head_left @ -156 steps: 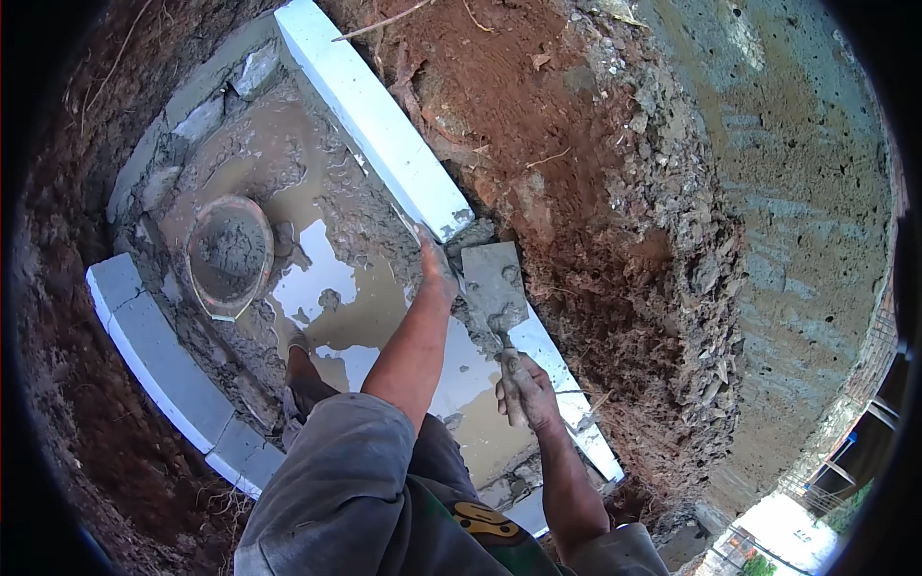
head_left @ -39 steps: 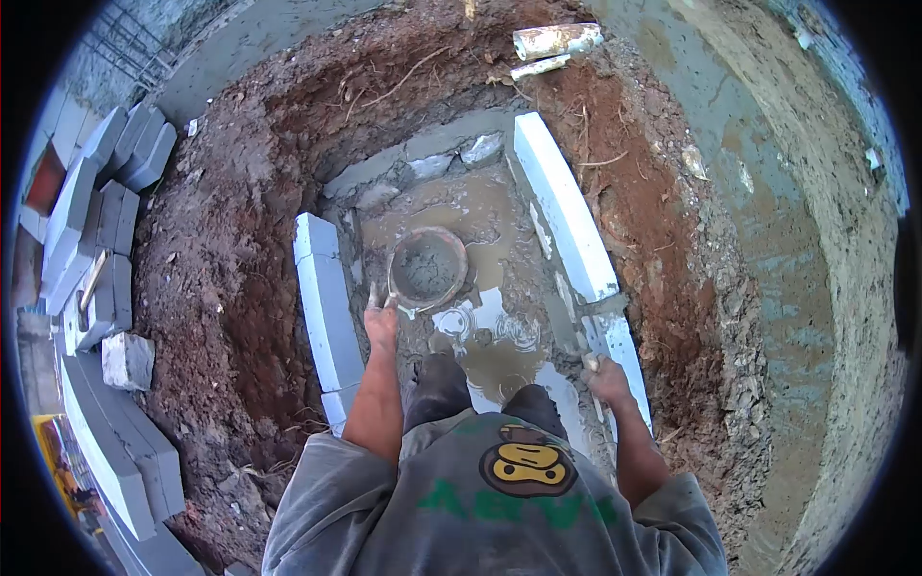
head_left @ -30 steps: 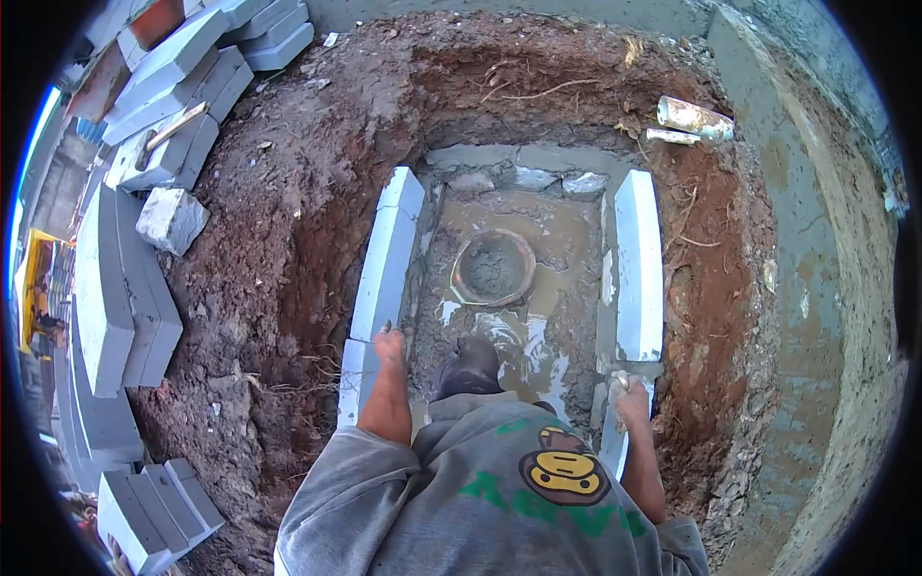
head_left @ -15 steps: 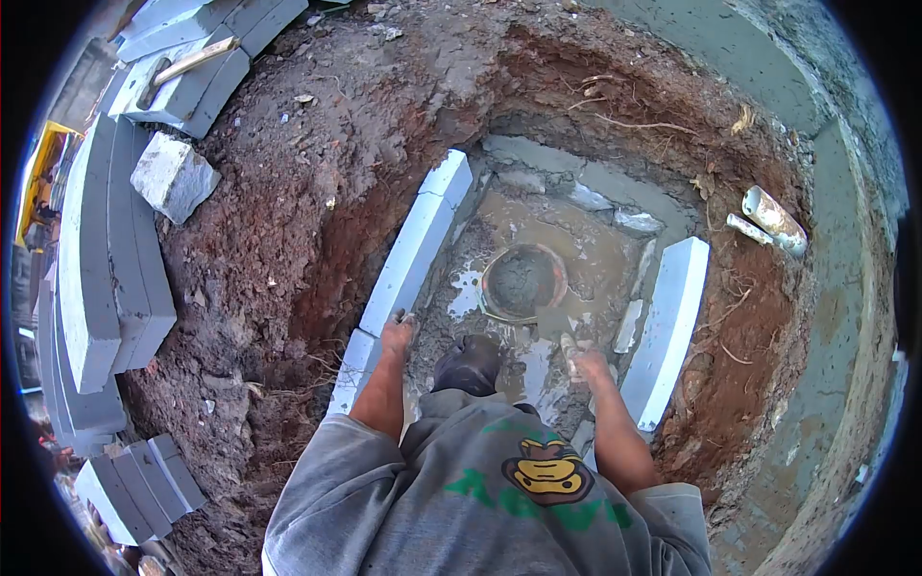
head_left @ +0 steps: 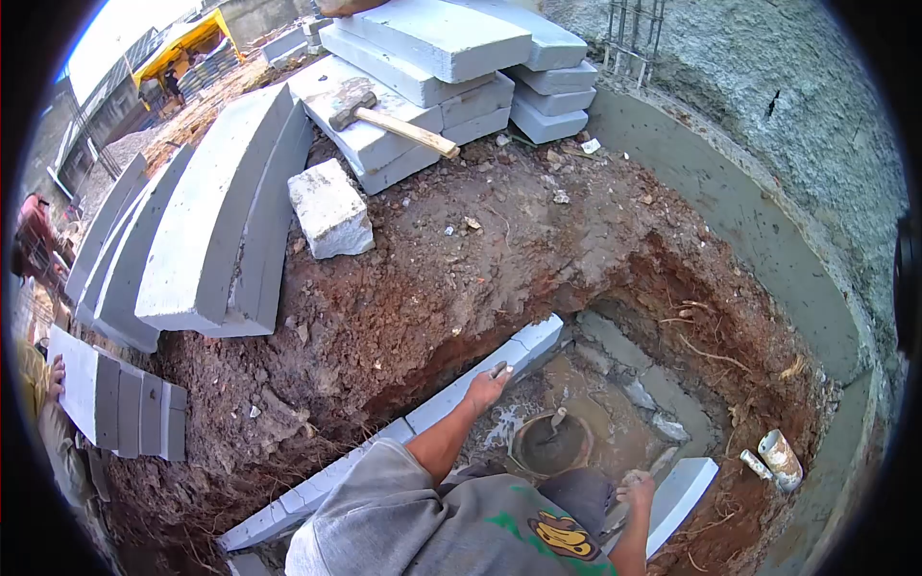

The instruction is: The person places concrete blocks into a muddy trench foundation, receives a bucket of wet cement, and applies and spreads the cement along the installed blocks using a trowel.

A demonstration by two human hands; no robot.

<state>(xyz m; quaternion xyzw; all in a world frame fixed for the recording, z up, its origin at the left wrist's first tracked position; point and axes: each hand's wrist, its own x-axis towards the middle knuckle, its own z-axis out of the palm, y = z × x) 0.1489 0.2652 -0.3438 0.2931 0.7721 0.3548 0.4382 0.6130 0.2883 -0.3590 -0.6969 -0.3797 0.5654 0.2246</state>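
Observation:
My left hand point(head_left: 488, 386) is on the inner edge of a long pale concrete block point(head_left: 523, 350) lining the pit's left side, fingers curled at its edge. My right hand point(head_left: 634, 488) is closed, with nothing visible in it, beside another pale concrete block point(head_left: 680, 499) on the right. Between my hands a round bucket of grey mortar point(head_left: 523, 459) stands on the wet pit floor. A trowel point(head_left: 557, 419) is in the mortar, its handle end up.
Stacked concrete slabs point(head_left: 432, 43) carry a hammer point(head_left: 394, 123) at the pit's far bank. A rough block point(head_left: 331, 209) and leaning slabs point(head_left: 216, 216) are nearer. Pipe pieces point(head_left: 780, 461) protrude at right. Another person's hand point(head_left: 56, 377) touches blocks at far left.
My view has swung up and left, bringing the slab stacks into fuller view. The trowel has left my right hand and is in the mortar bucket. My left hand stays at the left block.

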